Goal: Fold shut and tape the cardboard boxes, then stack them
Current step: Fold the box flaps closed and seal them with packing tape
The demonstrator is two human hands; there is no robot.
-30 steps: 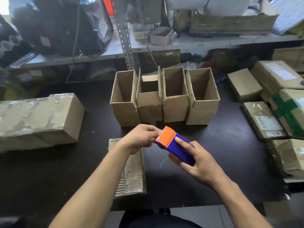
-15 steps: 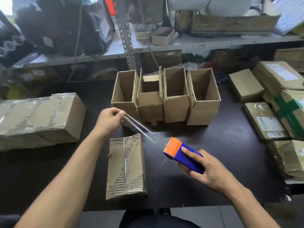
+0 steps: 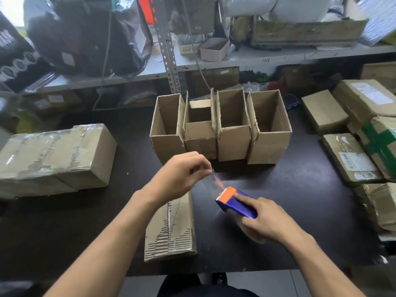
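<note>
**Tape drawn out over a dark packing bench**

Cluttered shelving [image 3: 235, 61] spans the far side; the black table [image 3: 300, 189] carries four open boxes [image 3: 233, 129] mid-far, a sealed box [image 3: 171, 228] near; right hand [image 3: 265, 219] grips the tape dispenser [image 3: 233, 200]; left hand [image 3: 182, 176] pinches clear tape [image 3: 215, 182].
</note>
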